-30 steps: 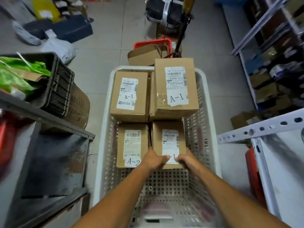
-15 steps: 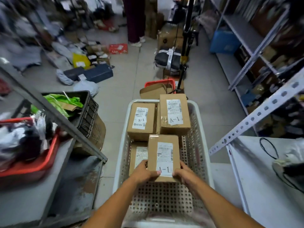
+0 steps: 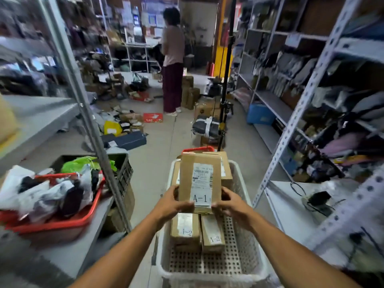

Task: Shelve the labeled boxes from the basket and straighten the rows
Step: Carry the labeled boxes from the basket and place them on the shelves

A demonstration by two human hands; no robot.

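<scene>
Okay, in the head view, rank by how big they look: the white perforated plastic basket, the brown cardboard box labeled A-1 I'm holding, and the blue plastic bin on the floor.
1. White perforated plastic basket
2. Brown cardboard box labeled A-1
3. Blue plastic bin; it stands farther off, so its true size against the box is unsure.

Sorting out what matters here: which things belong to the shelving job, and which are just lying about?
Job: A-1 box held by left hand and right hand; white basket; A-2 boxes.
Lying about: red basket, blue bin, yellow parcel.
</scene>
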